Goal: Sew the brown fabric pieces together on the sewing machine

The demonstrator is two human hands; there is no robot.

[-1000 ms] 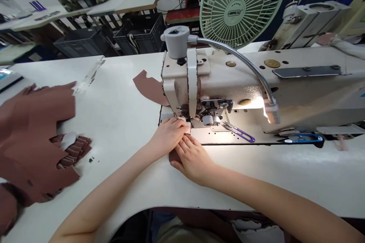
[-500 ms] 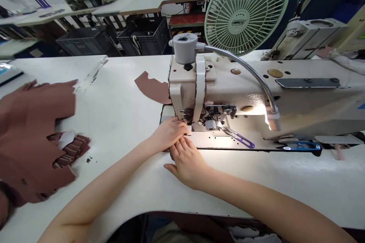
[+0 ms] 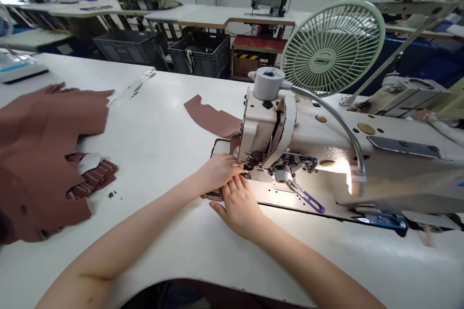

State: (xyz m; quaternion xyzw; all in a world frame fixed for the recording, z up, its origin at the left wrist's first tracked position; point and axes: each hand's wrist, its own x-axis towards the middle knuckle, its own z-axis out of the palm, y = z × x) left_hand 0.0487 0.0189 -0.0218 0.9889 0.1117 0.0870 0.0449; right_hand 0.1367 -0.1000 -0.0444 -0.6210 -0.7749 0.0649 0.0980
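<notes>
Curling left grip (image 3: 219,172) and right grip (image 3: 239,207) together at the sewing machine (image 3: 268,128), hold unclear

Bare left hand (image 3: 219,172) and right hand (image 3: 239,207)

**Sewing machine (image 3: 268,120) sat right of cut panels (image 3: 39,149)**

Both lay on the table (image 3: 155,154). A cut piece (image 3: 212,116) lay just behind and left of the machine's head, and snips (image 3: 306,197) lay on its bed. A fan (image 3: 331,48) stood behind the machine. Crates (image 3: 197,55) sat beyond the table, under farther benches.
</notes>
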